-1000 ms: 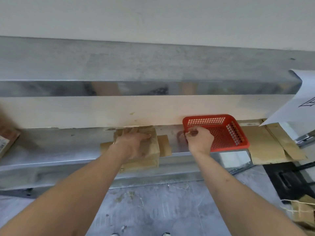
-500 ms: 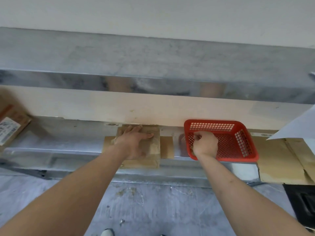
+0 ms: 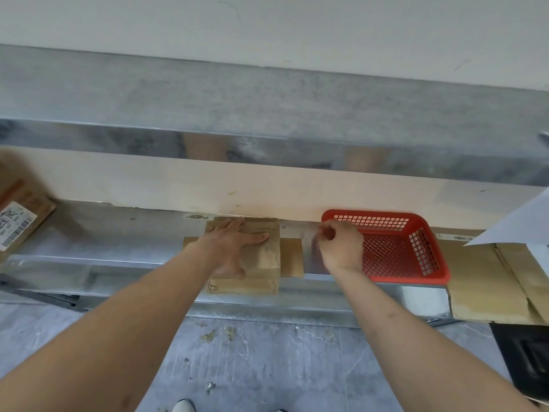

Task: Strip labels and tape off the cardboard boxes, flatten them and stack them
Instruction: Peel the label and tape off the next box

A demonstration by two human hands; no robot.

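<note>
A small brown cardboard box (image 3: pixel 264 264) sits on a flat cardboard piece (image 3: pixel 292 257) at the front of a metal shelf (image 3: pixel 104 242). My left hand (image 3: pixel 234 248) lies palm-down on the box top, fingers spread and thumb over its front edge. My right hand (image 3: pixel 338 248) is at the left rim of a red plastic basket (image 3: pixel 416 254), fingertips pinched together. Whatever is in the pinch is too small to see. A brown box with a white barcode label (image 3: pixel 17 227) lies at the far left of the shelf.
Flattened cardboard (image 3: pixel 481 281) lies on the shelf to the right of the basket, partly under a white paper sheet (image 3: pixel 523 224). A second metal shelf (image 3: pixel 267 114) runs overhead against the wall. A black object (image 3: pixel 525 361) stands on the grey floor at the lower right.
My right hand has moved from inside the basket's left part up to its left rim corner. My left hand stays flat on the small box. The view has shifted slightly.
</note>
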